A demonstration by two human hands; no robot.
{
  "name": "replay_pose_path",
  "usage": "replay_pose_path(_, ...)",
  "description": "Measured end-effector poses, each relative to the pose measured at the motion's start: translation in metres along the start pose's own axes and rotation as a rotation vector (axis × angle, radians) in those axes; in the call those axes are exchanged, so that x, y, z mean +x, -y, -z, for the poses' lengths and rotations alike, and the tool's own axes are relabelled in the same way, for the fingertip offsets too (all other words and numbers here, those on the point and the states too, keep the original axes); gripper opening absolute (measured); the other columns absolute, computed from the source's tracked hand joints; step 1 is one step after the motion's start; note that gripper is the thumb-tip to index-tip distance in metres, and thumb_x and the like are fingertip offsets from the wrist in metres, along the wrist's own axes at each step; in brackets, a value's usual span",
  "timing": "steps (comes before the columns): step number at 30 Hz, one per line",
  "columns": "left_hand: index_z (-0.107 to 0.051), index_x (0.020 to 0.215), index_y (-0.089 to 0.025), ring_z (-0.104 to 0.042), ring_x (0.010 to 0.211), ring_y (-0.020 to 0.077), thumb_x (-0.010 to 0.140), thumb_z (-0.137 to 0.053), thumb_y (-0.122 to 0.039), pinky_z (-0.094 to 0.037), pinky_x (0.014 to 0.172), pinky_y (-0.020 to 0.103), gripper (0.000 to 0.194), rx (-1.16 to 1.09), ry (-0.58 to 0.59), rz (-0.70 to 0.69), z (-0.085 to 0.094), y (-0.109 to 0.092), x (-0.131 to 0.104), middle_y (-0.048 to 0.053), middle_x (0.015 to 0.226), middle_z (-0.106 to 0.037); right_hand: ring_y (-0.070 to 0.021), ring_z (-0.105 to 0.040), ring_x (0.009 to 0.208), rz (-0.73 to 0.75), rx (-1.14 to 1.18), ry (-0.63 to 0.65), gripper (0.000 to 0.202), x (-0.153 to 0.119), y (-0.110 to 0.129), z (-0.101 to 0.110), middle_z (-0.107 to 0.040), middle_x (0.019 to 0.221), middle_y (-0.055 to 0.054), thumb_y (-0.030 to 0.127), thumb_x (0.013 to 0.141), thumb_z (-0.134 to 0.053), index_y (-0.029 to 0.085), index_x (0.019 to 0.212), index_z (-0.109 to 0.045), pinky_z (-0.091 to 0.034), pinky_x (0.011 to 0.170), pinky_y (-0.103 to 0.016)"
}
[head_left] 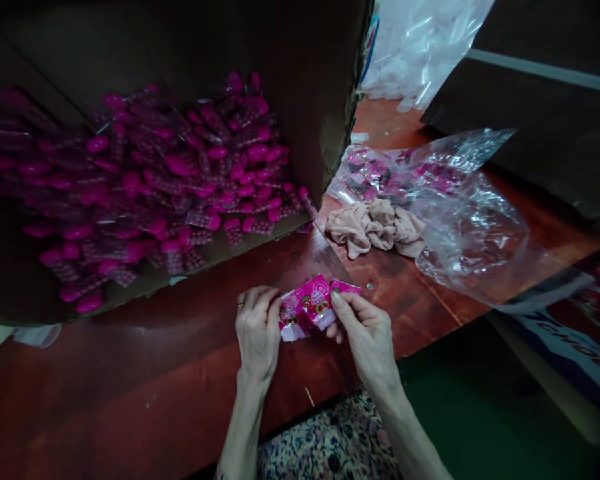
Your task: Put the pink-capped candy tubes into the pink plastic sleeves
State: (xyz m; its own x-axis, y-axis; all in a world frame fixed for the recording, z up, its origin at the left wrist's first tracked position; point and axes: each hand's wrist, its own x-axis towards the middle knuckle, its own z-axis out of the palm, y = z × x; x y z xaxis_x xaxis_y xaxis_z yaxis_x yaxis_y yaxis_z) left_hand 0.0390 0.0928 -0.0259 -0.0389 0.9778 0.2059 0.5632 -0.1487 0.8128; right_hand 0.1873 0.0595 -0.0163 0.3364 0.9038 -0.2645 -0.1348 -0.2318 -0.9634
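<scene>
Pink printed labels (317,299), several joined or overlapping, are stretched between my two hands above the front of the table. My left hand (256,327) pinches their left end, and a ring shows on one finger. At the other end, my right hand (367,327) grips the labels between thumb and fingers. Whether they are one strip or separate pieces I cannot tell. Beyond my left hand, a cardboard box (325,127) lies with its opening toward me, holding many small clear tubes with pink caps (200,173).
A crumpled beige cloth (375,228) lies beyond my right hand. Behind it, a clear plastic bag (480,220) holds more pink printed pieces. Another bag of whitish pieces (415,53) stands at the back. The reddish wooden table (180,393) ends near my lap; a printed box (570,353) is at right.
</scene>
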Motion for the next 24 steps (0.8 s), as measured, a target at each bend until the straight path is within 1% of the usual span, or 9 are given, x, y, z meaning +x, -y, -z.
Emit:
replay_pose_path(2,-0.069,0.084,-0.020,-0.057,0.086,0.0208,0.078,-0.056,-0.027,-0.040,0.080,0.033,0.016,-0.238,-0.003,0.145,0.003,-0.006,0.000,0.006,0.086,-0.064,-0.0068,-0.043,0.037,0.003,-0.015,0.006,0.027,-0.001,0.000,-0.001,-0.053,0.043,0.004,0.039,0.081,-0.056,0.015,0.071,-0.059,-0.033,0.038,-0.018)
replay_pose_path(6,-0.071,0.085,-0.017,-0.059,0.073,0.0161,0.066,-0.069,-0.030,-0.045,0.066,0.025,0.023,-0.741,0.148,0.466,0.002,-0.021,0.000,0.006,0.082,-0.068,-0.0076,-0.045,0.039,0.021,-0.096,0.055,0.026,-0.006,0.001,-0.009,-0.052,0.044,0.004,0.039,0.082,-0.054,0.015,0.073,-0.061,-0.034,0.040,-0.018)
replay_pose_path(9,-0.071,0.070,-0.017,-0.056,0.056,0.0099,0.060,-0.074,-0.024,-0.044,0.057,0.021,0.012,-0.939,0.074,0.626,-0.005,-0.028,0.000,0.001,0.065,-0.067,-0.0091,-0.048,0.043,0.059,-0.145,0.118,0.030,-0.010,0.001,-0.015,-0.053,0.048,0.003,0.041,0.084,-0.048,0.016,0.076,-0.062,-0.036,0.042,-0.019)
replay_pose_path(11,-0.070,0.064,-0.017,-0.054,0.051,0.0084,0.057,-0.075,-0.022,-0.043,0.053,0.020,0.010,-1.003,-0.002,0.701,-0.007,-0.029,0.000,-0.001,0.059,-0.066,-0.0107,-0.050,0.047,0.071,-0.179,0.143,0.029,-0.011,0.002,-0.018,-0.057,0.055,0.001,0.042,0.081,-0.052,0.016,0.083,-0.063,-0.038,0.044,-0.020)
replay_pose_path(13,-0.070,0.062,-0.016,-0.056,0.051,0.0084,0.053,-0.077,-0.020,-0.044,0.053,0.019,0.012,-1.022,-0.063,0.729,-0.007,-0.029,0.000,0.000,0.058,-0.067,-0.0122,-0.052,0.053,0.081,-0.236,0.157,0.025,-0.012,0.003,-0.020,-0.059,0.060,0.001,0.040,0.074,-0.061,0.016,0.082,-0.064,-0.040,0.048,-0.022)
replay_pose_path(15,-0.070,0.062,-0.016,-0.057,0.053,0.0081,0.050,-0.079,-0.019,-0.044,0.055,0.018,0.015,-1.030,-0.113,0.729,-0.004,-0.027,0.000,0.000,0.059,-0.068,-0.0122,-0.050,0.055,0.091,-0.276,0.152,0.020,-0.012,0.003,-0.023,-0.057,0.059,0.001,0.036,0.071,-0.065,0.016,0.071,-0.063,-0.040,0.051,-0.022)
replay_pose_path(18,-0.069,0.059,-0.014,-0.056,0.052,0.0077,0.047,-0.079,-0.018,-0.045,0.056,0.018,0.017,-1.052,-0.168,0.741,0.000,-0.024,0.000,0.001,0.057,-0.067,-0.0104,-0.046,0.052,0.082,-0.245,0.166,0.024,-0.014,0.000,-0.028,-0.051,0.053,0.003,0.034,0.076,-0.061,0.016,0.060,-0.058,-0.037,0.050,-0.021)
replay_pose_path(21,-0.066,0.054,-0.013,-0.054,0.048,0.0075,0.046,-0.079,-0.017,-0.044,0.053,0.019,0.016,-1.074,-0.195,0.787,0.004,-0.019,0.000,0.000,0.052,-0.064,-0.0098,-0.045,0.049,0.054,-0.197,0.239,0.027,-0.018,-0.002,-0.033,-0.051,0.052,0.003,0.034,0.081,-0.055,0.015,0.062,-0.059,-0.036,0.048,-0.021)
replay_pose_path(24,-0.065,0.054,-0.012,-0.055,0.049,0.0079,0.048,-0.078,-0.017,-0.045,0.052,0.019,0.015,-1.092,-0.162,0.791,0.010,-0.015,-0.001,0.001,0.053,-0.065,-0.0104,-0.048,0.052,0.070,-0.216,0.297,0.030,-0.020,-0.002,-0.036,-0.054,0.055,0.002,0.035,0.085,-0.050,0.015,0.064,-0.059,-0.037,0.052,-0.021)
